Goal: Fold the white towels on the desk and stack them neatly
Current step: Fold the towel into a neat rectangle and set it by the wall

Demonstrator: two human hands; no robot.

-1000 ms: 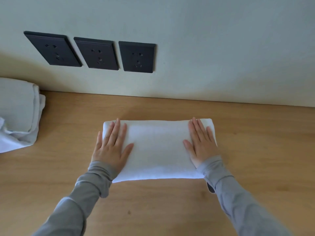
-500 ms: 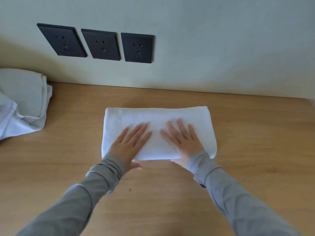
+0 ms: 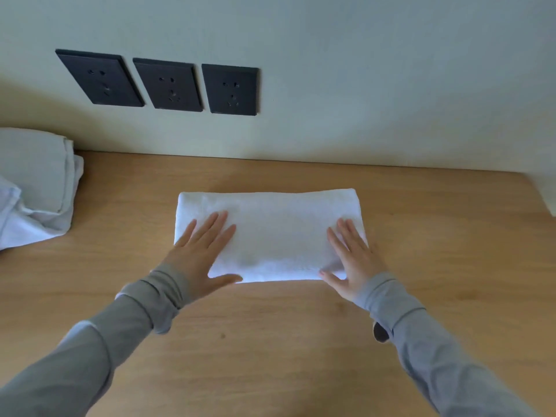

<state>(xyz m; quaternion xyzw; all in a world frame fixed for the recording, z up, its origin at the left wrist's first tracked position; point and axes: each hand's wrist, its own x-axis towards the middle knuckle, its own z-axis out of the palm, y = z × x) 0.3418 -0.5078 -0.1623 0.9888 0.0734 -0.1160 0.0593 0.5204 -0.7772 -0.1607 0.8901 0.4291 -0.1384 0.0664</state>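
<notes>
Head view: left hand (image 3: 198, 251) and right hand (image 3: 350, 260), fingers straight, press the folded white towel (image 3: 270, 233); uneven sliding could skew its layers.

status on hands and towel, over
Left hand, right hand flat on ends of folded towel. Not yet stacked, centre of desk. Towel pile far left, nothing blocking.
</notes>
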